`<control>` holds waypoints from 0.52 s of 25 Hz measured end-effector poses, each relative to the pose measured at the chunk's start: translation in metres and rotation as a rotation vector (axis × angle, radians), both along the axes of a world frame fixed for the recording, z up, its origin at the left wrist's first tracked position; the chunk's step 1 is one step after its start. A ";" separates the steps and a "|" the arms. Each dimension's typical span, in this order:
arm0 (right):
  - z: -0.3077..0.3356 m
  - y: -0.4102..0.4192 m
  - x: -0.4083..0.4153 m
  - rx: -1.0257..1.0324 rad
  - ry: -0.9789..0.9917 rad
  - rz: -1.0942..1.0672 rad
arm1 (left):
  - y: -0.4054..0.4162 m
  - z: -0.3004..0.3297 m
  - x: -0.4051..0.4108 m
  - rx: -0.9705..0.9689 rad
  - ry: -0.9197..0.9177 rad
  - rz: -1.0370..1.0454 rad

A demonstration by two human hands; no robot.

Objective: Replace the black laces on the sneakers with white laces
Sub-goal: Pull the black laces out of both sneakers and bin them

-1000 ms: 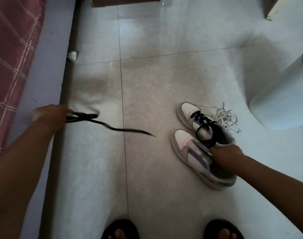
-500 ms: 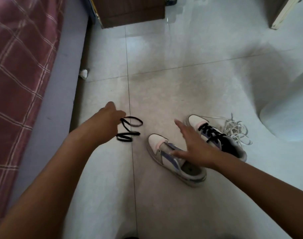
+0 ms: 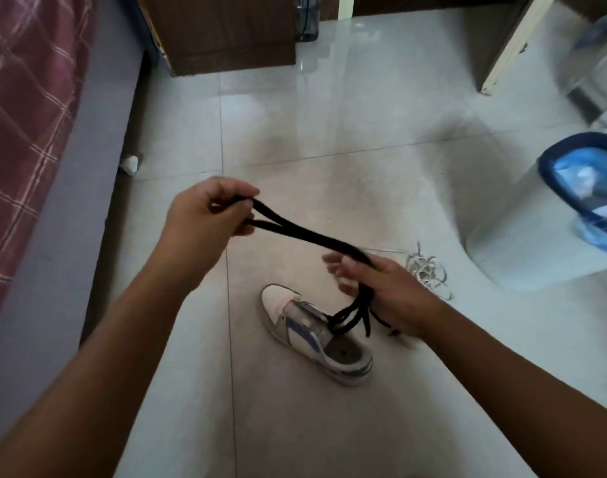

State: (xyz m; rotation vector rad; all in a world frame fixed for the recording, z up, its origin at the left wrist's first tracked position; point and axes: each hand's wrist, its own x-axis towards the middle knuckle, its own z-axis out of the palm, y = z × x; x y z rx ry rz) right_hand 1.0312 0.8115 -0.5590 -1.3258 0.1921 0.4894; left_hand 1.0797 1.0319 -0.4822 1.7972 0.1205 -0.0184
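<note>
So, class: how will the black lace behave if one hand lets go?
The black lace is probably floppy: its ends dangle limply below the right hand. It looks light, held taut only by the left hand. Released, it would likely drop toward the sneaker.

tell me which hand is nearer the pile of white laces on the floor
Right. The right hand sits just left of the tangled white laces in the image, holding the black lace. The left hand is far off to the left.
</note>
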 end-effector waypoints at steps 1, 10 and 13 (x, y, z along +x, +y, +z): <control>0.004 -0.013 0.003 0.189 0.058 -0.110 | -0.011 -0.014 -0.006 0.080 0.102 -0.058; 0.108 -0.145 0.019 0.155 -0.310 -0.727 | -0.124 -0.138 -0.095 1.052 0.024 -0.833; 0.156 -0.211 0.039 -0.014 -0.583 -0.978 | -0.136 -0.173 -0.119 1.079 -0.116 -0.745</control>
